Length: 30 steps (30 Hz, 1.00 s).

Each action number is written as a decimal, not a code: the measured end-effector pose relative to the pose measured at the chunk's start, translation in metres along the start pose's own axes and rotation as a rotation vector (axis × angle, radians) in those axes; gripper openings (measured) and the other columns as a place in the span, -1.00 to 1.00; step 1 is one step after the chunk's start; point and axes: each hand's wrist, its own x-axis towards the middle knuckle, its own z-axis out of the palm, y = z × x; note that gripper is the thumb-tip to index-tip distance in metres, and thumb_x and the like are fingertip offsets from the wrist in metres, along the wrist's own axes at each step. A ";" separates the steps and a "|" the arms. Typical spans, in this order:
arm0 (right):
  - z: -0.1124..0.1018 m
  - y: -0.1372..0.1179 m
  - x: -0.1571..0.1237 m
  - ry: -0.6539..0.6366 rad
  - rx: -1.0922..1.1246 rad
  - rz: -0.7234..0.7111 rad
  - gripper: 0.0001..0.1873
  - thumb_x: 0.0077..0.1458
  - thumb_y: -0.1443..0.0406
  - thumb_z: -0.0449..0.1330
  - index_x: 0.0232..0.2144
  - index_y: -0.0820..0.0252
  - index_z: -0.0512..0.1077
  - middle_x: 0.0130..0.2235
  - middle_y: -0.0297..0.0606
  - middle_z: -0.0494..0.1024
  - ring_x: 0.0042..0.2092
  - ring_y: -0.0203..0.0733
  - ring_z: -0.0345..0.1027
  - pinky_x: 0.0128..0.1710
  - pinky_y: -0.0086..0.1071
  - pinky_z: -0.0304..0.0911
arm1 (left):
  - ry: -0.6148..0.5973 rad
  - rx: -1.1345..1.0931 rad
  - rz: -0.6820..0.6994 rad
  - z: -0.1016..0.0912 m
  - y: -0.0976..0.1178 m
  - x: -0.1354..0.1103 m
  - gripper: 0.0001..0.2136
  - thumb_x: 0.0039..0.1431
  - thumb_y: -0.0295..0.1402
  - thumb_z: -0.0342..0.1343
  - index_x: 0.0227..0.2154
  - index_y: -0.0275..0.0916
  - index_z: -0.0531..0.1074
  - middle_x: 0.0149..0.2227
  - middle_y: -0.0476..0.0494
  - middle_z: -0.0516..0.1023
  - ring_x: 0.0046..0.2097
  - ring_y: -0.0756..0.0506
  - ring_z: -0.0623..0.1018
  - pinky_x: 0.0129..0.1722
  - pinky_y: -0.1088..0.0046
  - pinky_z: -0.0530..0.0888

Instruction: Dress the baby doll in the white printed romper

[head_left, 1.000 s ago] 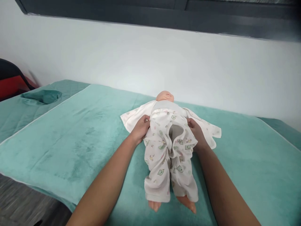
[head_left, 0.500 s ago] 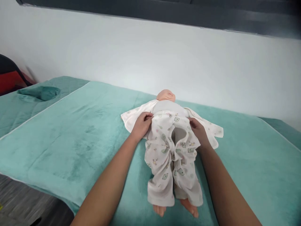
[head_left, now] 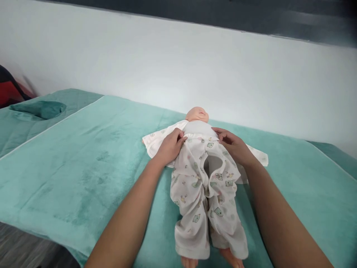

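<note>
A baby doll point(head_left: 198, 127) lies on its back, head towards the wall, in patterned white open-crotch baby trousers point(head_left: 192, 167) and a white jacket point(head_left: 160, 138) spread open under it. My left hand point(head_left: 172, 146) is closed on the trousers' waistband at the doll's left-of-picture side, thumb and fingers pinched together. On the other side my right hand point(head_left: 232, 145) has its fingers curled at the waistband, the forefinger reaching over the doll's grey-white belly. The right fingertips are partly hidden. Bare doll feet point(head_left: 189, 262) stick out of the trouser legs.
A green plush cover point(head_left: 83, 163) spreads over the bed beneath the doll. Its face hole point(head_left: 41, 109) lies at the far left. A white wall point(head_left: 139, 63) rises behind, and a red and black object point(head_left: 11, 89) stands beyond the left end.
My right hand has moved up and inward, from the trousers' side onto the front of the waist. The left hand has shifted slightly inward along the waistband. The trousers sit a little differently.
</note>
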 end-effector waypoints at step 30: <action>0.027 0.029 0.023 0.416 -0.102 0.091 -0.74 -0.03 0.18 0.16 -0.26 0.12 0.45 -0.21 -0.22 0.54 -0.20 -0.14 0.34 -0.17 -0.28 0.26 | 0.095 0.155 -0.029 0.013 -0.011 0.018 -0.74 0.24 -0.39 -0.11 -0.12 -0.18 0.44 -0.14 -0.16 0.45 -0.12 -0.15 0.42 -0.10 0.34 0.30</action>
